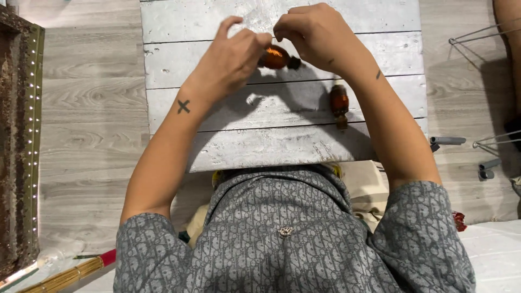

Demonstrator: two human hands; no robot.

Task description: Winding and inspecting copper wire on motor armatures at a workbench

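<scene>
Both hands meet over the white board. We see the left hand (233, 57) with its fingers pinched on one end of a small brown bottle (275, 57). We see the right hand (315, 35) curled over the same bottle from the other side, its fingertips closed at the bottle's top. The bottle sits between the two hands, just above the board, and it glows orange where the light hits it. Its dark cap pokes out under the right hand.

A second brown bottle (340, 104) lies on the board near the right arm, apart from the hands. The white wooden board (244, 146) is made of planks and casts the hands' shadow. Below it we see a grey patterned shirt (282, 239). On the floor at the left lies a bundle of yellow sticks (65, 278) with a red end. A metal rack (477, 38) stands at the right. Nothing blocks the hands.
</scene>
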